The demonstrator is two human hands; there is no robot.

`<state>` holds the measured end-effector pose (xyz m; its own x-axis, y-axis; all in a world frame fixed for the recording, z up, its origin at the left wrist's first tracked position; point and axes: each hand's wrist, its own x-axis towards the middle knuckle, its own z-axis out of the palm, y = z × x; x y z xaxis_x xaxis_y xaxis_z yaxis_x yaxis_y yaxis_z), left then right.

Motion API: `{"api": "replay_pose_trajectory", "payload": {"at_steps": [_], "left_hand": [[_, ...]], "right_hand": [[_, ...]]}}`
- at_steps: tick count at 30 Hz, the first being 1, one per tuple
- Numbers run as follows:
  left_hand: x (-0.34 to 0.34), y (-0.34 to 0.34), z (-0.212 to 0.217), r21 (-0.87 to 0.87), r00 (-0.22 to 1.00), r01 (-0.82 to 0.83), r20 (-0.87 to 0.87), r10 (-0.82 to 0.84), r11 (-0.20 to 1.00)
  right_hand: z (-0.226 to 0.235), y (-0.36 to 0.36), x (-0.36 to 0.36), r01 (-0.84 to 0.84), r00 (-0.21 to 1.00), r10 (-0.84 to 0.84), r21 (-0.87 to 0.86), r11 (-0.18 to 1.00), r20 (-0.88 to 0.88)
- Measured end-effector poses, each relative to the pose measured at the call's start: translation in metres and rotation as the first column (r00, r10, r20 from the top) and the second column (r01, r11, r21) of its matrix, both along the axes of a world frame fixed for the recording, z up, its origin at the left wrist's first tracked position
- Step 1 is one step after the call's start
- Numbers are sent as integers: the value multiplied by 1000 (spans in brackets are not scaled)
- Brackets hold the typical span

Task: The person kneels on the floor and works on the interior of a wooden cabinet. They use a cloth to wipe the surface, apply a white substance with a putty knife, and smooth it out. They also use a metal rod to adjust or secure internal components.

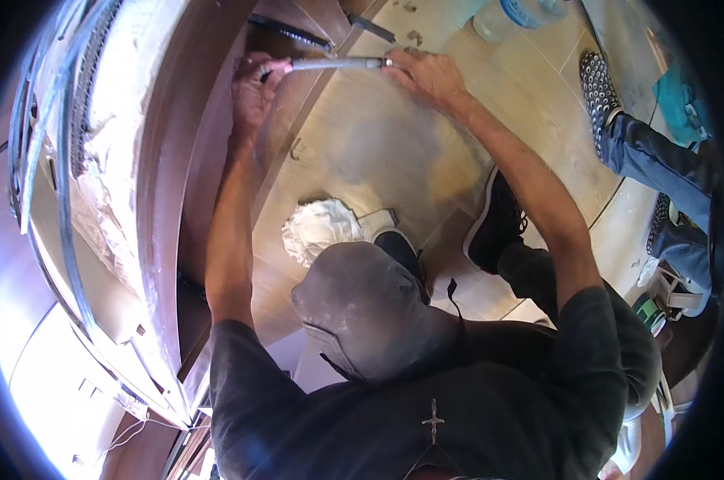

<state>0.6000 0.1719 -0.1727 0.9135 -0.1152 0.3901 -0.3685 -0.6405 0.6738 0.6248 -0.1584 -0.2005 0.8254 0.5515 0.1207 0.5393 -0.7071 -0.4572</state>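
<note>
Brown panel [198,52] at upper left sat right by the left hand [254,88], so a slip could've scraped it, imo. That hand pinched one end of the grey rod [336,63] at top centre; the right hand [426,76] pinched the other. Uneven pulling might've twisted it loose.

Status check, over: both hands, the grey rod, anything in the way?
Left hand and right hand gripping opposite ends. Grey rod spanning between them. Dark strip just beyond rod; can't tell whether it obstructs.
</note>
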Motion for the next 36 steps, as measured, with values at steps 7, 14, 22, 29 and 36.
{"api": "replay_pose_trajectory", "payload": {"at_steps": [7, 14, 22, 29, 36], "left_hand": [[-4, -14, 8, 27, 994, -96, -45, 97, 995], [-16, -3, -1, 245, 998, 55, -6, -56, 968], [-15, -10, 4, 253, 1000, 16, -2, -16, 967], [-12, -8, -5, 131, 1000, 2, -3, -2, 991], [-8, -13, -2, -35, 997, -73, -13, 73, 997]], "right_hand": [[0, -9, -1, -18, 1000, 18, -13, 1000, 12], [-2, -11, -2, -32, 999, 32, 14, 999, -9], [2, -15, 4, -39, 999, 38, -11, 999, -25], [5, -17, 4, -34, 998, 34, -4, 999, -44], [19, 1, 4, 14, 998, -17, -38, 999, -67]]}}
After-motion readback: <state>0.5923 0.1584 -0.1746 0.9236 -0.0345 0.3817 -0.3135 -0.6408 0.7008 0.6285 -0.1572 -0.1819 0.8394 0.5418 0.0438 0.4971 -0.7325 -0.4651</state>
